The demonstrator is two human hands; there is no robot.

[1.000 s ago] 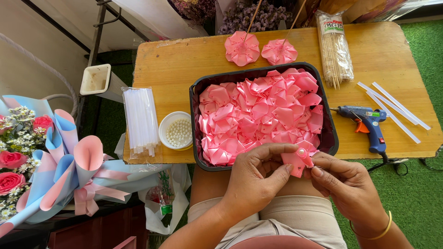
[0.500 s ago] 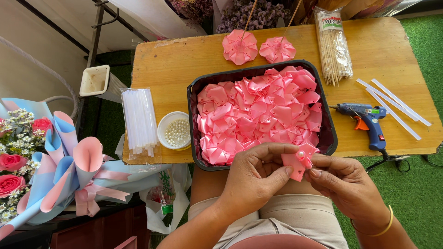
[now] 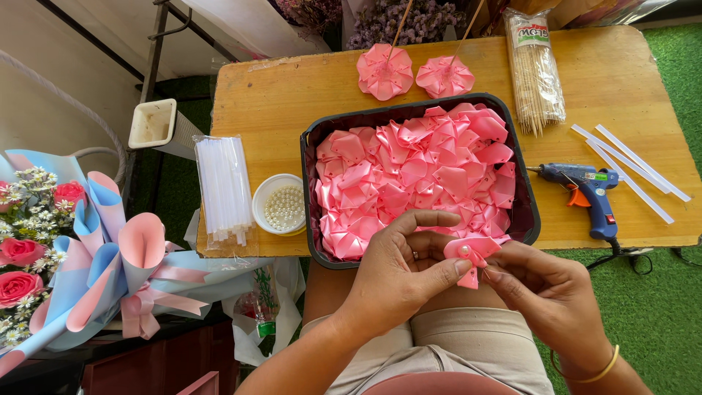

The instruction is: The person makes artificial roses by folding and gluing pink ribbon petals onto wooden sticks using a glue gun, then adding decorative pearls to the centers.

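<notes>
Both hands meet over my lap at the near edge of the wooden table [image 3: 292, 95]. My left hand [image 3: 391, 274] pinches a small folded pink ribbon petal [image 3: 472, 252] between thumb and fingers. My right hand [image 3: 548, 292], with a gold bangle at the wrist, grips the same petal from the right side. Just beyond the hands sits a black tray [image 3: 311, 146] heaped with several pink ribbon petals [image 3: 417, 172].
Two finished pink ribbon flowers [image 3: 385, 71] on sticks lie behind the tray. A bag of skewers [image 3: 535, 69], a blue glue gun [image 3: 589, 194], glue sticks [image 3: 629, 168], a bag of white sticks [image 3: 223, 186] and a bowl of pearl beads [image 3: 280, 205] surround it. A wrapped bouquet [image 3: 66, 256] lies left.
The hands have shifted slightly on the petal, the left thumb now pressing its front. The view has drifted a little; nothing on the table has moved.
</notes>
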